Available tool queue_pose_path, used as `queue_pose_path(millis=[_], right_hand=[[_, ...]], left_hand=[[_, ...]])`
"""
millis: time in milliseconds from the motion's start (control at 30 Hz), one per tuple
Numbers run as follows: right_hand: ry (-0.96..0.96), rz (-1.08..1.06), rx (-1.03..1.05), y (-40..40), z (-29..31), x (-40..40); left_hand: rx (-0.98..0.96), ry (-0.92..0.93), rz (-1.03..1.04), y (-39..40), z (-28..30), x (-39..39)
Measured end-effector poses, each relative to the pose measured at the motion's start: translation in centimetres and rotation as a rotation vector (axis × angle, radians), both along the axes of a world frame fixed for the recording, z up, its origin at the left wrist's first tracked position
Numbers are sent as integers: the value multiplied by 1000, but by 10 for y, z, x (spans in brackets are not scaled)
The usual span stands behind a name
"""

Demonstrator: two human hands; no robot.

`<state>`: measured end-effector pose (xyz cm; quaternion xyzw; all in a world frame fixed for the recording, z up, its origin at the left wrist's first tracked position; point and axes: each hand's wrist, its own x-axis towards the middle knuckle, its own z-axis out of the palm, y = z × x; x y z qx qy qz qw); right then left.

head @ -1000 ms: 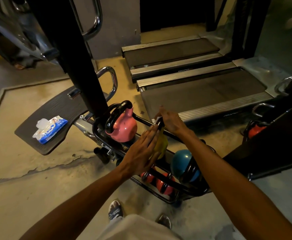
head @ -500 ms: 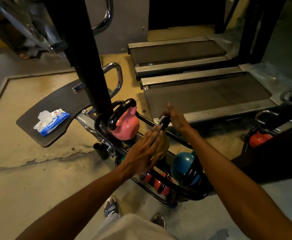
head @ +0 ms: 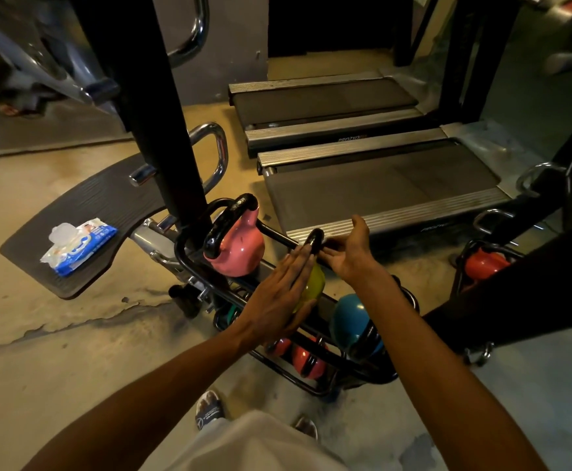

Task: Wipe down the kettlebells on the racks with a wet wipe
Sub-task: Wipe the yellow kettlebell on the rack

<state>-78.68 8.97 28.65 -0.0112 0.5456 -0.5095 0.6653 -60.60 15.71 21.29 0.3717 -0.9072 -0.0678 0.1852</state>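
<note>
The yellow kettlebell (head: 312, 283) sat between the flat, open left hand (head: 279, 300) and the right hand (head: 349, 254), whose fingers curled at its black handle (head: 313, 241).

Lighting: dim, warm yellow where I stand. Floor (head: 56, 334) lit tan at left, greyer at right. Glare: bright glints on the chrome bar (head: 217, 154) and the pink kettlebell (head: 240, 249). Black post (head: 148, 96) featureless. Edges: wide-angle bending, my forearms stretched. Top right corner soft, smeared.
</note>
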Motion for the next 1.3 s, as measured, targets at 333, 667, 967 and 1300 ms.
queue_pose_path(millis=[333,667,967,1300], right_hand=[[-242,-31,53,13,9,1],[-155,124,23,26,13,-4],[-113,218,23,26,7,-13],[-43,212,52,26,0,-6]], left_hand=[[-5,-22,-12,-2,0,4],[29,-8,-32,-2,4,4],[43,5,-46,-4,3,5],[48,27,-23,-2,2,3]])
